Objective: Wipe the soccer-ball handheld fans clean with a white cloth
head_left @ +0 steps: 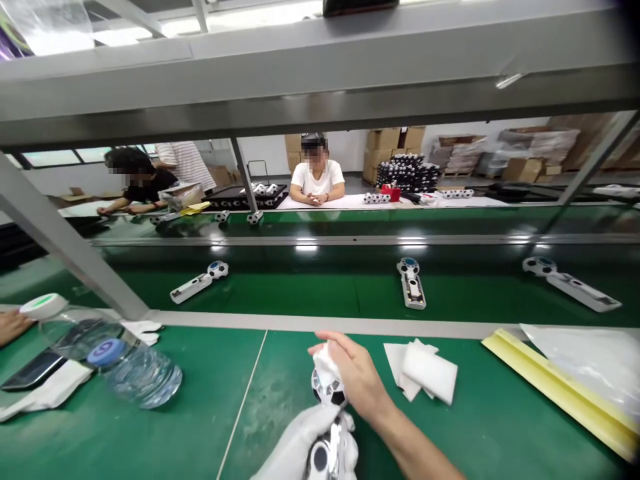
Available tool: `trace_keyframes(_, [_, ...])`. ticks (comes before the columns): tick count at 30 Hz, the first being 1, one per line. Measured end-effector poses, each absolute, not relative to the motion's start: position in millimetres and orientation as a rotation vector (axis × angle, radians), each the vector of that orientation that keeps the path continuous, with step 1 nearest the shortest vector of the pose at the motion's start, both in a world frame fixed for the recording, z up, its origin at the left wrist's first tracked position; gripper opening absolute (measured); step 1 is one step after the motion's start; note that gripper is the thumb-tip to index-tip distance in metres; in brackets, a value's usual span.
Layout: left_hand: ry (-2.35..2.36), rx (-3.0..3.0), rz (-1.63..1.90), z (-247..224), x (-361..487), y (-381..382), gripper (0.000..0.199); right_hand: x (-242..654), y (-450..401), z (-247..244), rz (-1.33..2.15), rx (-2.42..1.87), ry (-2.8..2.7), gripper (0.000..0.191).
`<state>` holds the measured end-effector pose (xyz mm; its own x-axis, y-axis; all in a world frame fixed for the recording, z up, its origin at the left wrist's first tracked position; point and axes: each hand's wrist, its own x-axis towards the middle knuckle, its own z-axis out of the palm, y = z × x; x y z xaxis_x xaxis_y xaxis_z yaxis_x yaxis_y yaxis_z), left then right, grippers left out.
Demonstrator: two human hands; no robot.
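My left hand (305, 437), in a white glove, is closed round the handle of a white device with a black-and-white football-patterned head (329, 387). The device is held over the green bench near the bottom centre. My bare right hand (357, 373) is at the head's right side, with its fingers closed on a crumpled white cloth (326, 360) that lies against the top of the head. Part of the cloth is hidden by the fingers.
A water bottle (135, 367) and a phone (35, 370) lie left. White pads (430, 372) and a yellow strip (560, 393) are right. Similar devices (412, 283) rest on the green belt (310, 287) beyond. People sit across; a metal post (75, 247) slants left.
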<state>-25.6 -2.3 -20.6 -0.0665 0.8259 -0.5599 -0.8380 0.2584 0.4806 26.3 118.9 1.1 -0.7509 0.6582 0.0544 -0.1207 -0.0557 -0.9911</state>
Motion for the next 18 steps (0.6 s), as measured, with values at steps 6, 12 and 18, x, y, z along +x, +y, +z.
trace_keyframes(6, [0.848,0.034,1.301,-17,-31,-1,0.027,17,127,-2,2.548,-0.604,-0.995,0.033])
trace_keyframes(12, [1.07,0.139,1.219,-11,-49,-9,0.038,9,116,-12,2.501,-0.734,-0.665,0.031])
trace_keyframes(18, [1.426,0.268,1.261,-5,-54,-16,0.034,11,133,-17,2.339,-0.767,-0.517,0.03])
